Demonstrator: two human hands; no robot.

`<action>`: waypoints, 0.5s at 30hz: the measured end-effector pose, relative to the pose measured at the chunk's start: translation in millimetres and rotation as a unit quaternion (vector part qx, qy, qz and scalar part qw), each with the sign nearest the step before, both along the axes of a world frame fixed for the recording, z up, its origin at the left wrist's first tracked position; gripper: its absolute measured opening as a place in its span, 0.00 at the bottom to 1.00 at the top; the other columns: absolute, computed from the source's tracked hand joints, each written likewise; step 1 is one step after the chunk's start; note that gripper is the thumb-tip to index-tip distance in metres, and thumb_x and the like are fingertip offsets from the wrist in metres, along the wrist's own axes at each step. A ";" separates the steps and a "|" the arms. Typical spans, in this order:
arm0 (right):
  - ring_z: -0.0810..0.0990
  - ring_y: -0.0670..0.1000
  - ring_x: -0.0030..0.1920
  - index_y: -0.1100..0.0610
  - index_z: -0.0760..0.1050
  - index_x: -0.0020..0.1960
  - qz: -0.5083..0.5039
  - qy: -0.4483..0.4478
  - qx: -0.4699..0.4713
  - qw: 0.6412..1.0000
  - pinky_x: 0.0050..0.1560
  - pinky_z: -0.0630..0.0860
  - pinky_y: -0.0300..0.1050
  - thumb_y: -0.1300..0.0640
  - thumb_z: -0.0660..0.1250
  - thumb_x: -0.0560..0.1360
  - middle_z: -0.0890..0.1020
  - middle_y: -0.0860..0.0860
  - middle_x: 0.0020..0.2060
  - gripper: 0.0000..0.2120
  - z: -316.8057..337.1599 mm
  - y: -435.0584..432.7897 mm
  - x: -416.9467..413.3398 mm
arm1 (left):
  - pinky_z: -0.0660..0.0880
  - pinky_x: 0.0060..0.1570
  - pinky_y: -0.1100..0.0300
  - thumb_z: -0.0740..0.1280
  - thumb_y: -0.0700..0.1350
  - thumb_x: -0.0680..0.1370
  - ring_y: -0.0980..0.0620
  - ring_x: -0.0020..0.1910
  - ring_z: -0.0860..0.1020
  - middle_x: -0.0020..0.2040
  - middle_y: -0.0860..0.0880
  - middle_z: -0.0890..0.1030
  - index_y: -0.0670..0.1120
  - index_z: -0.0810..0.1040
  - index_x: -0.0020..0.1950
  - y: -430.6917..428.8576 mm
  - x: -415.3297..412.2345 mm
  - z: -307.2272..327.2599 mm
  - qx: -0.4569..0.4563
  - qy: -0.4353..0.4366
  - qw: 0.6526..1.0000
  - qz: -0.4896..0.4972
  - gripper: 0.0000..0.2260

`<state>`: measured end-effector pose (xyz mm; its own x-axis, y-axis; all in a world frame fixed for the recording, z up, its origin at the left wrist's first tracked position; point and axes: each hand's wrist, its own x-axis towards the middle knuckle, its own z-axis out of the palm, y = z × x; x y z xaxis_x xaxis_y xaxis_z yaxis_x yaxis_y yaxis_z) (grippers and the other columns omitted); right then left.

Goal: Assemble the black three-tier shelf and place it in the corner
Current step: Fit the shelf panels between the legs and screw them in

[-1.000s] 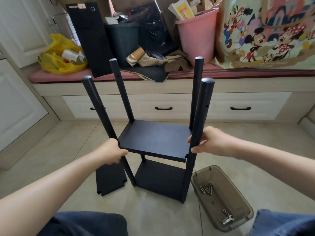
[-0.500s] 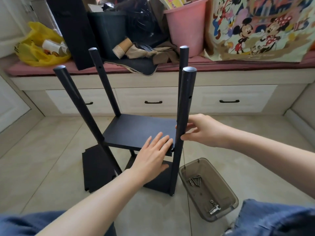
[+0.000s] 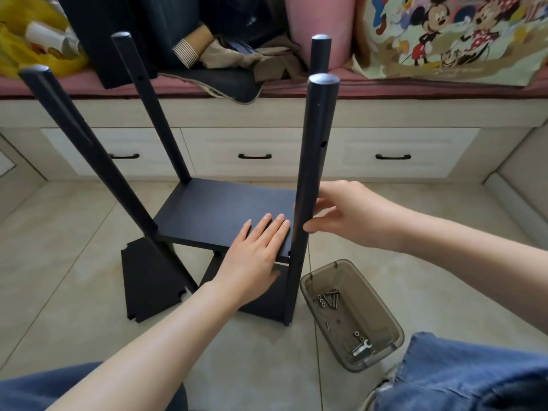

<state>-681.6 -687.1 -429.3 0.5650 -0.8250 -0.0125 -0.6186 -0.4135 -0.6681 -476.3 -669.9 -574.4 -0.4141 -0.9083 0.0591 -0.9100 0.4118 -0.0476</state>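
The black shelf frame stands on the tiled floor with several round posts rising from it. Its middle board [image 3: 216, 210] is fitted between the posts, and a lower board [image 3: 267, 304] sits beneath. My left hand [image 3: 255, 256] lies flat with straight fingers on the near right part of the middle board. My right hand [image 3: 347, 215] holds the near right post [image 3: 311, 179] at board height, thumb in front and fingers behind. A loose black board [image 3: 151, 277] lies flat on the floor to the left of the frame.
A smoky plastic tray [image 3: 382, 327] with screws and a small wrench sits on the floor right of the frame. Behind is a drawer bench [image 3: 255, 149] with a pink cushion, a pink bucket [image 3: 320, 28], a yellow bag [image 3: 32, 40] and a cartoon print bag [image 3: 462, 34]. My jeans-clad knees frame the bottom.
My left hand let go of the near left post and came to rest flat on the middle board. My right hand stayed on the near right post. The view moved closer and lower.
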 end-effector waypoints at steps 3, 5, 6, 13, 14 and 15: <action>0.82 0.39 0.49 0.46 0.77 0.50 -0.008 -0.011 -0.001 1.000 0.53 0.81 0.43 0.61 0.71 0.76 0.83 0.41 0.47 0.10 -1.6 -1.5 2.2 | 0.42 0.80 0.48 0.63 0.65 0.79 0.49 0.82 0.41 0.83 0.52 0.43 0.50 0.43 0.84 2.3 -1.2 -2.9 -0.008 0.017 1.000 0.011 0.43; 0.82 0.38 0.49 0.43 0.76 0.49 -0.015 -0.019 -0.003 1.000 0.53 0.81 0.41 0.61 0.71 0.76 0.83 0.40 0.47 0.12 -3.1 -0.8 3.3 | 0.45 0.81 0.47 0.61 0.69 0.77 0.50 0.82 0.42 0.83 0.53 0.45 0.51 0.45 0.84 3.2 -3.3 -4.7 -0.014 0.029 0.999 0.020 0.44; 0.82 0.39 0.49 0.42 0.75 0.48 -0.018 -0.023 -0.004 1.000 0.53 0.81 0.41 0.61 0.71 0.76 0.83 0.40 0.46 0.13 -3.6 -0.3 3.7 | 0.45 0.81 0.47 0.59 0.71 0.77 0.50 0.82 0.42 0.83 0.53 0.46 0.51 0.45 0.84 3.1 -3.9 -4.8 -0.016 0.036 0.999 0.024 0.44; 0.83 0.42 0.49 0.45 0.75 0.54 -0.032 -0.034 -0.004 0.999 0.54 0.81 0.44 0.62 0.70 0.76 0.84 0.42 0.48 0.13 -6.3 1.7 6.9 | 0.48 0.80 0.50 0.46 0.73 0.76 0.49 0.82 0.50 0.82 0.52 0.55 0.50 0.55 0.83 4.3 -7.9 -4.6 -0.045 0.068 0.996 0.047 0.41; 0.84 0.45 0.50 0.45 0.74 0.54 -0.036 -0.036 -0.004 0.999 0.55 0.81 0.47 0.61 0.70 0.77 0.84 0.44 0.49 0.13 -7.4 2.4 7.6 | 0.50 0.80 0.49 0.46 0.73 0.77 0.49 0.82 0.52 0.82 0.52 0.57 0.49 0.57 0.82 4.6 -8.5 -4.5 -0.052 0.072 0.995 0.048 0.41; 0.84 0.46 0.51 0.44 0.74 0.55 -0.039 -0.040 -0.003 0.998 0.56 0.81 0.49 0.61 0.70 0.77 0.84 0.45 0.50 0.14 -8.6 3.0 8.1 | 0.51 0.80 0.49 0.46 0.72 0.77 0.48 0.81 0.54 0.81 0.51 0.59 0.49 0.59 0.82 4.7 -9.0 -4.5 -0.059 0.075 0.994 0.048 0.40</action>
